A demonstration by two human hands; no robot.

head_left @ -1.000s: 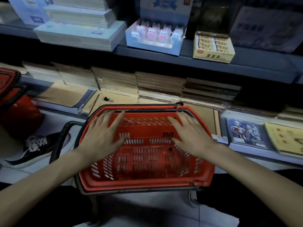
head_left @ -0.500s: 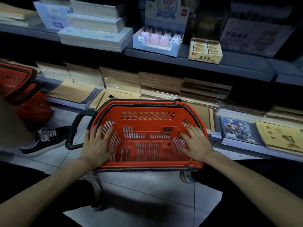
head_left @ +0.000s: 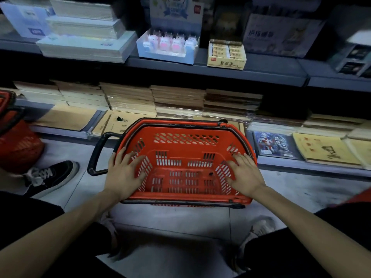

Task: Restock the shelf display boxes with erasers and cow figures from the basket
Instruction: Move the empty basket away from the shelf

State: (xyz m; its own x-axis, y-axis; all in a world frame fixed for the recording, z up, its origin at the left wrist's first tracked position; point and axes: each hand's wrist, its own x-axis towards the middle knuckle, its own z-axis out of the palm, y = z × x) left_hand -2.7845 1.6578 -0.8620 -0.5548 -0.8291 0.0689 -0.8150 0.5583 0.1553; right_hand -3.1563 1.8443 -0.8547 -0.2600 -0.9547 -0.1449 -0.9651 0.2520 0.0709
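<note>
A red plastic basket (head_left: 185, 141) stands on the floor in front of me, and nothing shows inside it. My left hand (head_left: 124, 173) lies flat with spread fingers on its left inner wall. My right hand (head_left: 245, 175) lies flat on the right inner wall. On the upper shelf a pale blue display box (head_left: 166, 55) holds a row of pink and white cow figures (head_left: 170, 42). Right of it stands a yellow eraser box (head_left: 226, 55) filled with erasers.
Stacks of paper packs (head_left: 84, 35) fill the upper shelf at left. Brown notebook stacks (head_left: 176, 99) and flat booklets line the lower shelf. Another person's black sneaker (head_left: 50, 175) and a second red basket (head_left: 18, 143) are at left. My knees frame the grey tiled floor (head_left: 170, 223).
The basket has gone down and away from me onto the floor. My hands slid from over its middle to its left and right inner walls.
</note>
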